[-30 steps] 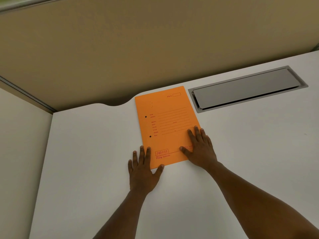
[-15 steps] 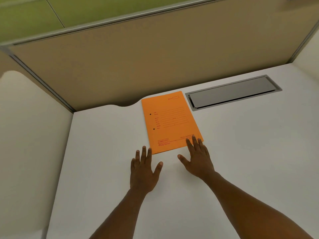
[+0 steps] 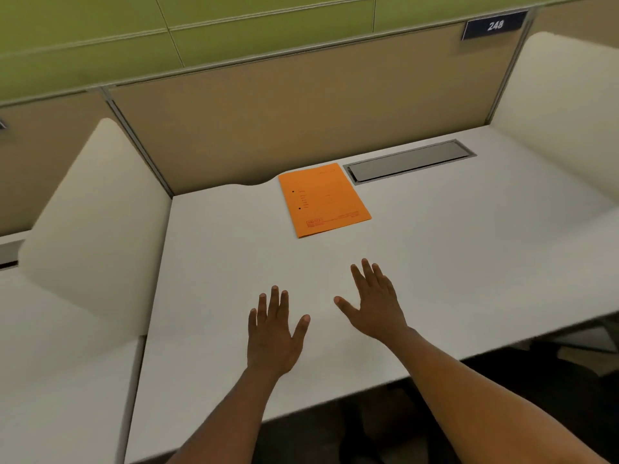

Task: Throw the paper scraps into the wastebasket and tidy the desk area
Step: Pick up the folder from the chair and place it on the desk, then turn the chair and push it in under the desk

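An orange file folder (image 3: 323, 199) lies flat on the white desk (image 3: 452, 249), close to the back partition. My left hand (image 3: 273, 333) hovers palm down over the desk's middle, fingers spread, holding nothing. My right hand (image 3: 373, 301) is beside it, also flat and open, a good hand's length in front of the folder. Neither hand touches the folder. No paper scraps or wastebasket show in this view.
A grey cable-tray lid (image 3: 410, 160) is set into the desk right of the folder. White side dividers stand at the left (image 3: 97, 222) and right (image 3: 562, 105). A tan partition (image 3: 301, 112) closes the back, with a "248" sign (image 3: 495, 25). Dark floor lies below the front edge.
Both hands have let go of the folder and drawn back toward me. The view has pulled away, showing more of the desk and dividers.
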### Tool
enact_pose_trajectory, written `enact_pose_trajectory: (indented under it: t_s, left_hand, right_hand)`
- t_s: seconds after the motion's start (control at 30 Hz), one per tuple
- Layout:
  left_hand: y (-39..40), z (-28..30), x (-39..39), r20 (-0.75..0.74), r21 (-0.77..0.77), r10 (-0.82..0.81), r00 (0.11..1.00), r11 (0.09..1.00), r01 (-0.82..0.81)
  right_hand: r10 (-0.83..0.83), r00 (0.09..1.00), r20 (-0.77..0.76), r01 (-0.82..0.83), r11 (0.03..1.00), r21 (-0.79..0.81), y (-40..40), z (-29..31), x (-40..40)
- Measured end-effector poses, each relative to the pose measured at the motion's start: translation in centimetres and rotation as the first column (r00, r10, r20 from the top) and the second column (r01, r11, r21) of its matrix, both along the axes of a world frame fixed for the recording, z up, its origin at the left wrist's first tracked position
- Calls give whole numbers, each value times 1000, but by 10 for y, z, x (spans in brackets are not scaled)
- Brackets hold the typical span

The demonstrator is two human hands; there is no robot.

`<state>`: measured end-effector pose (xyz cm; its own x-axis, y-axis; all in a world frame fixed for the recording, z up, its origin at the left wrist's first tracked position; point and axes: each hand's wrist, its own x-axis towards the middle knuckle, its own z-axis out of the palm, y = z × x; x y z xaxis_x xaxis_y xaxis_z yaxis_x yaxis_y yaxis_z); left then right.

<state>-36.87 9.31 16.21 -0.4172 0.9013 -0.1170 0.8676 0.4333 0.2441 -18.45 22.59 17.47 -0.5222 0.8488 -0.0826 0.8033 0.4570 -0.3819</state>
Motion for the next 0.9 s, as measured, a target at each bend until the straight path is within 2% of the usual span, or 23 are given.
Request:
enact_pose_trajectory:
  t_s: [0.2,0.37,0.67,0.9]
  left_hand:
    - [-102,24,45,-34,11,-39,999,999,40]
    - [-148,45,78,-68,53,-59,996,997,63]
    - [-181,73,139,-99,109,-78,992,990,89]
    - [-203,89,191,-128,157,-35,991,986,56]
  right_hand:
    - [12,997,72,-13,1000,14,-121,16,39]
    - [9,998,61,-11,999,39,-179,38,73]
    - [-30,999,41,27,997,69,-216,69,137]
    - [9,1000,13,-10,994,109,-224,79,177]
